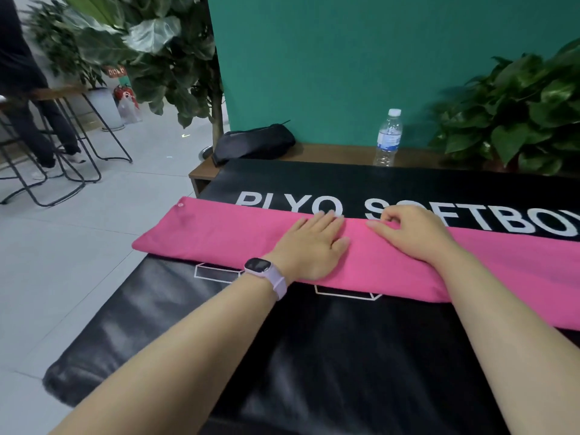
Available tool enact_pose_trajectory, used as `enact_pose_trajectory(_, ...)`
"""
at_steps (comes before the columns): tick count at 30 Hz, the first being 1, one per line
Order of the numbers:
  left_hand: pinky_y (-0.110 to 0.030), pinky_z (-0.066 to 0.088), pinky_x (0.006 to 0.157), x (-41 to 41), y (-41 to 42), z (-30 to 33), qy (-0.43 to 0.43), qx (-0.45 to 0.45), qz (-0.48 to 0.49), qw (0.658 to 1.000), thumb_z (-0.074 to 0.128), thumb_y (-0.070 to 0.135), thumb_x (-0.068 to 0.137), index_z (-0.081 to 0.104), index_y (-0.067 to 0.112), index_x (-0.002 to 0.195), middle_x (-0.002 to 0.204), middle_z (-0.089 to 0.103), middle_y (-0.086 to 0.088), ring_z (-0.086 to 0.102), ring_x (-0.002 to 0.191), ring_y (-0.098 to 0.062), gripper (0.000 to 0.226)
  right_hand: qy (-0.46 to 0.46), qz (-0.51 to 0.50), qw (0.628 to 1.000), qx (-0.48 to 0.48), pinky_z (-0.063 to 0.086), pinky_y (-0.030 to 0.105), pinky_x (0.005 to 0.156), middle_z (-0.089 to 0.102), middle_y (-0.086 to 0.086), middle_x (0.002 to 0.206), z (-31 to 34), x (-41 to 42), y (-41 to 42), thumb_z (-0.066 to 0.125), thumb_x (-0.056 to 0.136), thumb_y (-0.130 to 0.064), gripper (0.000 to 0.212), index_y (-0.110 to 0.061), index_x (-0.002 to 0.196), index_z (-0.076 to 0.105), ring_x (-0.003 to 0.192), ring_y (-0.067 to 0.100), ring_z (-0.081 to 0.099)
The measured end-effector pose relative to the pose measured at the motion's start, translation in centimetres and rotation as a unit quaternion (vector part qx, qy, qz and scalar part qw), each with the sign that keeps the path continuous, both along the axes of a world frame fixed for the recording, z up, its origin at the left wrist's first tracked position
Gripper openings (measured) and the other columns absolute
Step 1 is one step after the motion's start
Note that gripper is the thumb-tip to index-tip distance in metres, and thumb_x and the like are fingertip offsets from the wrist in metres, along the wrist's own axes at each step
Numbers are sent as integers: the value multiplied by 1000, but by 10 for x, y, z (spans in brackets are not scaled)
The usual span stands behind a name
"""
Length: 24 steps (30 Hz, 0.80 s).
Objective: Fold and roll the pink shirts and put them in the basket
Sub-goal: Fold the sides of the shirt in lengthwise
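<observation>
A pink shirt (201, 237), folded into a long narrow strip, lies across a black padded surface (314, 356) printed with white letters. My left hand (309, 243), with a watch on its wrist, presses flat on the middle of the strip, fingers straight. Just to its right, my right hand (408, 232) rests on the shirt with its fingers curled and pinches the far edge of the fabric. No basket is in view.
Behind the black surface, a wooden ledge (345, 152) carries a black pouch (254, 142) and a water bottle (388, 138). Potted plants stand at the back right (518, 111) and back left. On the tiled floor at left are metal stools (56, 146) and a standing person.
</observation>
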<state>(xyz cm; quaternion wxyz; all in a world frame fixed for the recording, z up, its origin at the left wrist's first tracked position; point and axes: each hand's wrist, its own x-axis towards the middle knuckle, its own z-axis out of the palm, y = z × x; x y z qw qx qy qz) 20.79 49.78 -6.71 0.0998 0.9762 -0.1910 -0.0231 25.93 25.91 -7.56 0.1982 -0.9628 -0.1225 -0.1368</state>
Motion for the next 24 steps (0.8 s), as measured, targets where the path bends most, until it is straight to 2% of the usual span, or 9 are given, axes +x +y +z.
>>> enact_pose_trajectory(4, -38, -3, 125, 20, 31, 3, 26, -10, 78, 997, 17, 47, 107, 8, 16, 161, 169, 2, 0, -3, 155, -15, 64, -9, -12, 1000, 21, 39, 31, 63, 59, -9, 76, 3, -6, -3, 53, 89, -58, 34, -33, 66, 56, 74, 11, 56)
enact_pose_trajectory(8, -41, -3, 124, 22, 27, 9, 64, 38, 110, 991, 17, 45, 106, 9, 14, 160, 169, 1, -4, -3, 155, -19, 63, 26, -39, 999, 15, 42, 33, 69, 59, -14, 82, 12, -25, 1, 51, 89, -37, 12, -39, 79, 57, 83, 16, 58)
enact_pose_trajectory(11, -42, 21, 117, 17, -5, 22, 26, 101, 151, 983, 28, 28, 101, 31, 6, 149, 158, 30, -15, 26, 146, -32, 53, 74, -9, 996, 56, 48, 36, 78, 65, -10, 96, 19, -41, 3, 48, 85, -16, 31, -36, 103, 63, 91, 18, 58)
enact_pose_trajectory(13, -39, 39, 93, 18, -46, 33, -15, 56, 93, 994, 38, 13, 95, 47, 7, 132, 134, 53, -15, 51, 124, -36, 39, 108, 4, 991, 83, 47, 33, 75, 64, -13, 98, 28, -48, -10, 44, 81, -11, 39, -36, 105, 62, 89, 13, 58)
enact_pose_trajectory(15, -38, 48, 83, 23, -89, 47, 26, -18, 0, 999, 41, 3, 91, 56, 11, 126, 122, 61, -11, 60, 111, -34, 39, 123, -15, 990, 61, 45, 30, 71, 62, -16, 94, 39, -53, -39, 42, 77, -11, 42, -39, 101, 62, 87, 12, 58)
enact_pose_trajectory(17, -42, 53, 84, 27, -124, 58, 25, -41, -55, 997, 42, 3, 90, 66, 12, 109, 109, 67, -8, 64, 100, -33, 32, 135, -54, 989, 27, 48, 32, 80, 65, -15, 100, 46, -63, -80, 40, 74, -10, 45, -40, 98, 63, 95, 14, 60)
enact_pose_trajectory(20, -39, 46, 75, 21, -153, 41, -79, -104, -100, 986, 43, 16, 98, 54, 13, 79, 91, 59, -6, 59, 89, -33, 22, 133, -107, 985, 16, 45, 30, 83, 67, -10, 104, 43, -84, -137, 44, 77, -3, 42, -34, 96, 65, 98, 15, 59)
enact_pose_trajectory(22, -42, 43, 86, 19, -165, 17, -132, -110, -136, 976, 42, 26, 103, 56, 12, 88, 94, 56, -6, 53, 95, -30, 25, 113, -139, 984, 16, 42, 29, 72, 61, -14, 93, 35, -96, -166, 49, 78, -6, 31, -33, 89, 59, 88, 14, 56)
enact_pose_trajectory(24, -43, 42, 92, 27, -167, 3, -130, -114, -154, 973, 43, 37, 103, 58, 14, 96, 97, 56, -2, 51, 97, -24, 28, 107, -163, 981, 23, 35, 26, 63, 56, -14, 84, 29, -103, -188, 54, 80, -15, 18, -33, 82, 54, 79, 11, 52)
